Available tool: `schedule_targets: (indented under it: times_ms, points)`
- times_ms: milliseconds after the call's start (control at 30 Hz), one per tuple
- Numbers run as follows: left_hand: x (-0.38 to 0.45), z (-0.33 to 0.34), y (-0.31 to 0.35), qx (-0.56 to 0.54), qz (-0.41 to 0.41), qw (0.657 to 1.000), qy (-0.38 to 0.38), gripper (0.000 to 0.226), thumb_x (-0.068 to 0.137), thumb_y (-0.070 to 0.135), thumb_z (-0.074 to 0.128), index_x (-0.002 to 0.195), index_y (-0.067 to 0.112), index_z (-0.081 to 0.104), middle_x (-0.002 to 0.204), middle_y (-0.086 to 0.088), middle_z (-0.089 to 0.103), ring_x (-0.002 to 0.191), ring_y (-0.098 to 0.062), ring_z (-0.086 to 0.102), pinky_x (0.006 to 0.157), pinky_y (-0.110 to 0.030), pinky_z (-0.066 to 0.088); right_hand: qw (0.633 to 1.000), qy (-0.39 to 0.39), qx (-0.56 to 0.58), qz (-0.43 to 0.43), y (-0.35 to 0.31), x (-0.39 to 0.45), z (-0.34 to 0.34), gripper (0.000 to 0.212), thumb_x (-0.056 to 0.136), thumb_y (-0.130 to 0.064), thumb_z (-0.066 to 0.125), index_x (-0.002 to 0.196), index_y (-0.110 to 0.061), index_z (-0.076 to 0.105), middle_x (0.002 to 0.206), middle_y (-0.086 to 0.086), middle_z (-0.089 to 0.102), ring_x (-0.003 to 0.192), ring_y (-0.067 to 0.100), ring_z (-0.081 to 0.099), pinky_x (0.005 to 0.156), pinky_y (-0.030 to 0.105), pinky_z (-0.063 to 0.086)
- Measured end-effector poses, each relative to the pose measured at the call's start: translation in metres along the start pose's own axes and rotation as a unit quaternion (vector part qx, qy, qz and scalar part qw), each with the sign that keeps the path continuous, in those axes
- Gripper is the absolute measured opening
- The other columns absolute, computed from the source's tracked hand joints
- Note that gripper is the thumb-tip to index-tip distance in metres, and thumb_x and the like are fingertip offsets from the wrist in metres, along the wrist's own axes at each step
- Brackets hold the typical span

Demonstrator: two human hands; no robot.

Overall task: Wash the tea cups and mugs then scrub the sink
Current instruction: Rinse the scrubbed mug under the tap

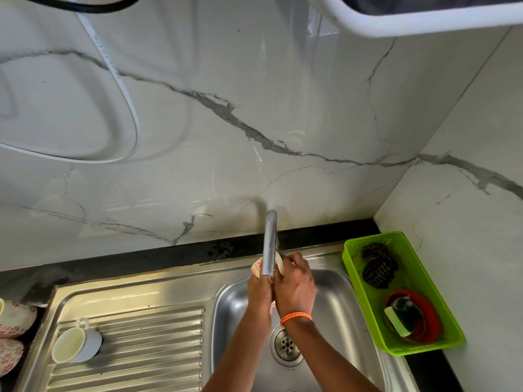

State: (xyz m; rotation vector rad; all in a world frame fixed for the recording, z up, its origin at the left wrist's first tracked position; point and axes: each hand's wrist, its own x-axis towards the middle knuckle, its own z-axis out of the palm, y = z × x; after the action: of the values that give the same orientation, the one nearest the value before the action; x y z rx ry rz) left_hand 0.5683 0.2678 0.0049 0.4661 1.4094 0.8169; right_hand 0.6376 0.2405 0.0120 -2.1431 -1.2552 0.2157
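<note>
The washing looks to be well under way but not finished. Both hands hold a patterned tea cup (259, 267) under the tap (269, 244), over the sink (336, 312): the left hand (259, 290) grips it from below, and the right hand (294, 284) curls over its rim and side. Whether water is running I cannot tell.

On the ribbed drainboard at 9 o'clock from the hands, a white mug (76, 345) lies on its side with its mouth toward the camera, inside bare; I judge it already washed. At the far left edge, two more patterned cups (14, 321) sit on the dark bench, whether washed or waiting I cannot tell. The sink scrub is not yet begun, as I read it.

At 3 o'clock, the green basket (450, 332) holds two dark scourers (377, 267) at its far end and an orange dish (430, 315) with a green-and-white sponge (397, 319) at its near end.
</note>
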Motion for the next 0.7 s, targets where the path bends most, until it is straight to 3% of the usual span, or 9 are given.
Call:
schedule_targets:
  times_ms: [133, 233, 300, 367, 400, 467, 500, 567, 700]
  points:
    - [-0.001, 0.002, 0.004, 0.040, 0.039, 0.998, -0.008, 0.006, 0.102, 0.006, 0.063, 0.106, 0.008, 0.067, 0.087, -0.014, 0.070, 0.077, -0.027, 0.069, 0.060, -0.028, 0.059, 0.974, -0.073, 0.154, 0.148, -0.004, 0.012, -0.008, 0.034, 0.100, -0.050, 0.061, 0.097, -0.019, 0.074, 0.091, -0.001, 0.069, 0.082, 0.022, 0.068, 0.064, 0.031, 0.054]
    - [-0.011, -0.012, 0.012, -0.040, 0.007, 0.994, -0.099, 0.037, 0.107, 0.034, 0.059, 0.128, 0.005, 0.069, 0.114, -0.023, 0.076, 0.104, -0.037, 0.074, 0.095, -0.050, 0.060, 0.856, -0.180, 0.379, 0.302, 0.003, 0.028, -0.021, 0.035, 0.100, -0.042, 0.066, 0.087, -0.011, 0.076, 0.077, 0.002, 0.075, 0.069, 0.015, 0.071, 0.054, 0.018, 0.051]
    - [-0.016, -0.020, 0.014, -0.092, -0.013, 0.983, -0.158, 0.053, 0.102, 0.054, 0.057, 0.131, 0.012, 0.071, 0.122, -0.022, 0.074, 0.110, -0.036, 0.072, 0.103, -0.053, 0.053, 0.823, -0.211, 0.416, 0.324, 0.003, 0.032, -0.024, 0.037, 0.100, -0.039, 0.068, 0.085, -0.006, 0.076, 0.075, 0.005, 0.076, 0.065, 0.014, 0.072, 0.054, 0.020, 0.053]
    - [-0.011, -0.016, 0.015, -0.082, -0.005, 0.987, -0.139, 0.055, 0.098, 0.054, 0.064, 0.129, 0.009, 0.071, 0.113, -0.022, 0.076, 0.102, -0.035, 0.073, 0.096, -0.051, 0.054, 0.847, -0.177, 0.407, 0.293, 0.000, 0.028, -0.021, 0.038, 0.099, -0.041, 0.067, 0.078, -0.010, 0.073, 0.069, 0.002, 0.074, 0.062, 0.014, 0.070, 0.053, 0.020, 0.052]
    - [-0.009, -0.010, 0.016, -0.071, 0.004, 0.992, -0.104, 0.055, 0.096, 0.051, 0.071, 0.126, 0.005, 0.071, 0.104, -0.021, 0.076, 0.093, -0.033, 0.074, 0.089, -0.048, 0.058, 0.891, -0.133, 0.357, 0.246, 0.000, 0.025, -0.016, 0.038, 0.099, -0.044, 0.066, 0.078, -0.013, 0.071, 0.071, 0.000, 0.072, 0.066, 0.017, 0.069, 0.055, 0.023, 0.052]
    - [-0.010, 0.005, 0.017, -0.029, 0.036, 0.997, -0.057, 0.058, 0.078, 0.049, 0.087, 0.111, 0.004, 0.071, 0.085, -0.014, 0.073, 0.074, -0.025, 0.071, 0.065, -0.035, 0.060, 0.984, -0.016, 0.151, 0.091, 0.001, 0.016, -0.008, 0.031, 0.098, -0.049, 0.065, 0.090, -0.020, 0.073, 0.085, -0.003, 0.069, 0.078, 0.021, 0.066, 0.060, 0.032, 0.053]
    - [-0.011, 0.010, 0.015, -0.016, 0.045, 0.997, -0.054, 0.052, 0.077, 0.046, 0.087, 0.106, 0.007, 0.071, 0.083, -0.012, 0.072, 0.072, -0.022, 0.071, 0.060, -0.030, 0.058, 0.997, 0.032, 0.066, 0.023, 0.003, 0.011, -0.003, 0.024, 0.098, -0.046, 0.067, 0.099, -0.023, 0.075, 0.092, -0.004, 0.066, 0.083, 0.021, 0.064, 0.063, 0.034, 0.054]
    - [-0.017, 0.015, 0.013, 0.006, 0.063, 0.996, -0.067, 0.033, 0.096, 0.038, 0.075, 0.111, 0.008, 0.070, 0.089, -0.013, 0.072, 0.073, -0.015, 0.073, 0.059, -0.023, 0.057, 0.998, 0.060, 0.036, 0.007, 0.005, 0.009, -0.003, 0.023, 0.098, -0.044, 0.066, 0.106, -0.025, 0.077, 0.098, -0.006, 0.063, 0.088, 0.019, 0.063, 0.063, 0.035, 0.054]
    - [-0.015, 0.008, 0.018, 0.049, 0.079, 0.992, -0.090, 0.028, 0.101, 0.035, 0.066, 0.117, 0.012, 0.068, 0.095, -0.013, 0.077, 0.077, -0.017, 0.077, 0.063, -0.027, 0.061, 0.935, -0.048, 0.273, 0.221, 0.005, 0.023, -0.017, 0.037, 0.101, -0.046, 0.063, 0.087, -0.013, 0.075, 0.078, -0.003, 0.070, 0.074, 0.018, 0.068, 0.057, 0.022, 0.049]
